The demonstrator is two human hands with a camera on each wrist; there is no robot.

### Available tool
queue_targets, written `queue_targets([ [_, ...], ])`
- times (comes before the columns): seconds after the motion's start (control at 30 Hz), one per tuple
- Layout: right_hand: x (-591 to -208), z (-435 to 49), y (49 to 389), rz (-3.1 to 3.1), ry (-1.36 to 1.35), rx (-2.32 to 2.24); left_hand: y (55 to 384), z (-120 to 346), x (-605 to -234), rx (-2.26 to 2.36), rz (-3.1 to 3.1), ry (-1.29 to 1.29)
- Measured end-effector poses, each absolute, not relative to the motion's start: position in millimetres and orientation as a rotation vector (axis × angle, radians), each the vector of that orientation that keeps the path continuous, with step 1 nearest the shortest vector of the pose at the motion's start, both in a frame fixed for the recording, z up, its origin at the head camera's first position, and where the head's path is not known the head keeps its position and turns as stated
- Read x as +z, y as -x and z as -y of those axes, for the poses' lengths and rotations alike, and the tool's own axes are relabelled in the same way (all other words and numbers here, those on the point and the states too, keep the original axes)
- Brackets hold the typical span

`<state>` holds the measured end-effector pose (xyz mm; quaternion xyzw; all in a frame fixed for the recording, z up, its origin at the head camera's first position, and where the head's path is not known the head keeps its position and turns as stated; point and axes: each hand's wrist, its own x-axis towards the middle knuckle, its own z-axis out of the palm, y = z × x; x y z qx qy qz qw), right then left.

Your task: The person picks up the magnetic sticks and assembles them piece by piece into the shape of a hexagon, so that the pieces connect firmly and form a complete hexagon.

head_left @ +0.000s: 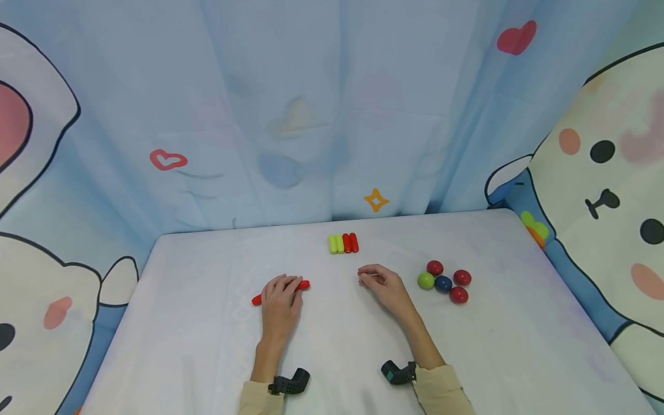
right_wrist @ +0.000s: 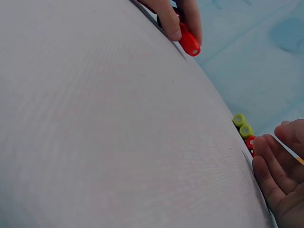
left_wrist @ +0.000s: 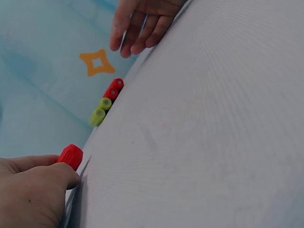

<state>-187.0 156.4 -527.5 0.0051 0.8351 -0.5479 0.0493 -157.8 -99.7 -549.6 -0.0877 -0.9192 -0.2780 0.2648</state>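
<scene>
My left hand (head_left: 280, 298) grips a red ridged rod (left_wrist: 71, 156) low over the table, left of centre. Its two ends stick out on either side of the hand in the head view, and the middle is hidden under the fingers. One end shows a small grey dot in the right wrist view. My right hand (head_left: 386, 288) is held right of centre, fingers loosely bent with nothing between them. Beyond both hands lies a row of short cylinders, two yellow-green cylinders (head_left: 336, 244) and two red cylinders (head_left: 350, 242), side by side.
Right of my right hand sits a cluster of balls: a green ball (head_left: 426, 280), a dark blue ball (head_left: 443, 284) and three red balls (head_left: 459, 295). The white-covered table (head_left: 332, 346) ends at a blue printed curtain (head_left: 311, 115) behind.
</scene>
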Motion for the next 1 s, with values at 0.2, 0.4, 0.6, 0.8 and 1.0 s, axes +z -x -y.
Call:
queue_targets([
  [0.2, -526.8, -156.5, 187.6, -2.555, 0.010, -1.647, 158.0, 100.0, -550.1, -0.768, 2.464, 0.236],
  [0.4, -528.1, -159.8, 188.6, -2.564, 0.031, -1.619, 157.1, 99.3, -549.6, -0.800, 2.495, 0.211],
  [0.6, -529.4, -165.3, 190.1, -2.572, 0.036, -1.633, 157.6, 98.4, -548.0, -0.811, 2.505, 0.209],
  [0.8, -531.0, -175.0, 190.8, -2.543, -0.022, -1.680, 157.2, 98.3, -549.4, -0.801, 2.504, 0.207],
  [1.0, -531.5, -184.3, 191.6, -2.489, -0.089, -1.797, 156.3, 98.4, -551.8, -0.793, 2.461, 0.237],
])
